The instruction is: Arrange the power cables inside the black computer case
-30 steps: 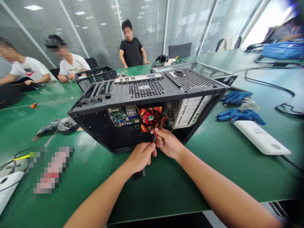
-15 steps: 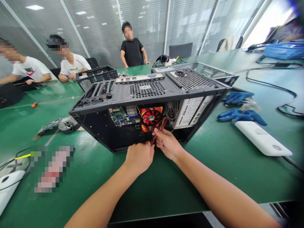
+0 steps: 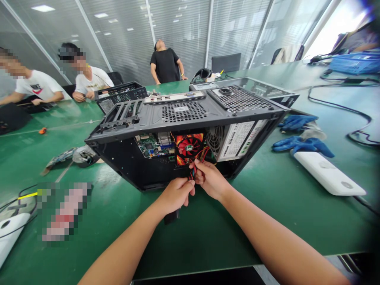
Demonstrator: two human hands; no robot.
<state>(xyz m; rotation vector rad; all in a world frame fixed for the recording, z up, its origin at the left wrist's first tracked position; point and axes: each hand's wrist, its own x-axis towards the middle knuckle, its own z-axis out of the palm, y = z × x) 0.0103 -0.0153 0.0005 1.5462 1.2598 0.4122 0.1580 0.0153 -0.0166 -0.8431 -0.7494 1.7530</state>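
A black computer case (image 3: 124,158) lies with its open side facing me. Inside are a green motherboard (image 3: 148,145), a red fan (image 3: 189,145) with a flame-patterned frame, and a power supply (image 3: 242,140) with a white label. Twisted coloured cables (image 3: 194,171) come out of the case at its lower edge. Fingers of my right hand (image 3: 210,179) are closed round these cables near the fan. Just below and to the left, my left hand (image 3: 175,194) pinches the same bundle. A dark flat piece (image 3: 172,216) shows beneath my left hand; its kind is unclear.
Blue gloves (image 3: 303,145) and a white box-shaped device (image 3: 328,173) with a cable lie at the right. Another case (image 3: 267,89) stands behind. At the left are grey gloves (image 3: 84,155) and a white device (image 3: 13,233). Several people (image 3: 166,65) are across the green table.
My left hand has turned and shifted slightly down, and a dark piece now shows beneath it. My right hand stays nearly in place on the cables. The person in black has tipped their head back.
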